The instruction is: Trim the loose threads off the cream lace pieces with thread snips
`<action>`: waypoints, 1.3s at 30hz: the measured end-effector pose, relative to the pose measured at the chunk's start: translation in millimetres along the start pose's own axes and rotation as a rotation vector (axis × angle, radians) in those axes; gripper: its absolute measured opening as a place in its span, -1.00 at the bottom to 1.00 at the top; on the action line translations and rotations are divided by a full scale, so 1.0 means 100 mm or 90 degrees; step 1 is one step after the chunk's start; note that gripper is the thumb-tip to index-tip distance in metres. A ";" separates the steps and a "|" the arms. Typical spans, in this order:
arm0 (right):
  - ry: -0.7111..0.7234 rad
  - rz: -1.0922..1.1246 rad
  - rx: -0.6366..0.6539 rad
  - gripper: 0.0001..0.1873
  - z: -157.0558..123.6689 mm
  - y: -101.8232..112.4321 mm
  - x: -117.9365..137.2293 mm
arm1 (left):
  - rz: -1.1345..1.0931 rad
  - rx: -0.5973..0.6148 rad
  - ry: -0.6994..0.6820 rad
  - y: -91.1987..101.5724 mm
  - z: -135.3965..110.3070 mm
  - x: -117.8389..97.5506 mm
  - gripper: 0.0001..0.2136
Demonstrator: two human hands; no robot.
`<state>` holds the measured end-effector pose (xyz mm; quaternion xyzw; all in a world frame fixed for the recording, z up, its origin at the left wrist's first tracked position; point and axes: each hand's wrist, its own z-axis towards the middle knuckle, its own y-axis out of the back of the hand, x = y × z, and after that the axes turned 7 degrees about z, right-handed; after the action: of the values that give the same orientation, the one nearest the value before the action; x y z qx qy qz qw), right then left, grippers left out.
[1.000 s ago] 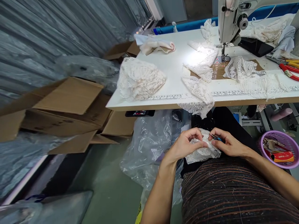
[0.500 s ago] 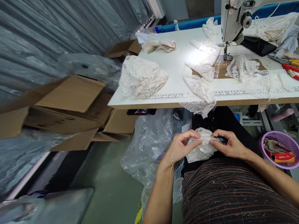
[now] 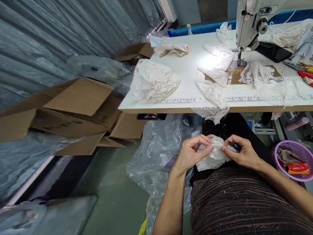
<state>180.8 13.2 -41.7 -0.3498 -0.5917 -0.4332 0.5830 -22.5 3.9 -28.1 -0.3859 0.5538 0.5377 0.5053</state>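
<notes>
Over my lap, a piece of white lace (image 3: 212, 162) is stretched between my two hands. My left hand (image 3: 195, 150) pinches one side of it between thumb and fingers. The other side is pinched by my right hand (image 3: 241, 150), a short way across from the left. A small dark and blue thing, partly hidden, shows within my right hand; I cannot make out its kind. Above my hands, a lace strip (image 3: 212, 94) hangs over the table's front edge. The sewing machine (image 3: 246, 29) stands beyond, its needle area over a brown plate.
A heap of white lace (image 3: 154, 81) lies on the table's left end. Red-handled pliers or cutters (image 3: 305, 77) and a black phone-like object (image 3: 274, 51) lie at right. A purple basket (image 3: 277, 163) stands low right. Open cardboard boxes (image 3: 80, 96) and plastic sheeting (image 3: 154, 147) are at left.
The view has shifted slightly, so the table and machine appear a little further right. My hands keep their pinch on the lace, with hardly any movement.
</notes>
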 end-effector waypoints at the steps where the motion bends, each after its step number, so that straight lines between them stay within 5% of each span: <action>1: -0.008 0.006 -0.008 -0.73 0.00 0.00 0.00 | -0.003 -0.003 0.008 -0.01 0.00 0.00 -0.75; 6: -0.049 0.062 -0.035 -0.69 0.04 0.01 -0.02 | 0.013 -0.021 0.036 -0.02 -0.02 0.03 -0.72; 20: -0.072 0.060 0.085 -0.67 -0.03 0.02 -0.05 | 0.131 -0.005 0.004 0.00 -0.07 0.08 -0.78; 27: -0.013 -0.131 -0.118 -0.78 0.15 0.06 -0.23 | 0.301 -0.149 -0.097 -0.07 0.19 0.32 -0.82; 31: 0.029 -0.098 -0.144 -0.75 0.26 0.13 -0.09 | 0.283 -0.251 -0.098 -0.21 0.38 0.31 -0.83; 35: 0.092 -0.079 -0.169 -0.80 0.29 0.15 0.05 | 0.263 -0.232 -0.056 -0.35 0.53 0.27 -0.87; 39: 0.153 -0.085 -0.157 -0.83 0.28 0.13 0.12 | 0.388 -0.276 -0.199 -0.42 0.45 0.20 -0.86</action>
<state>180.5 42.9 -27.0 -0.3242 -0.4820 -0.5788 0.5723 21.0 45.5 -52.1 -0.2155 0.4331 0.8192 0.3080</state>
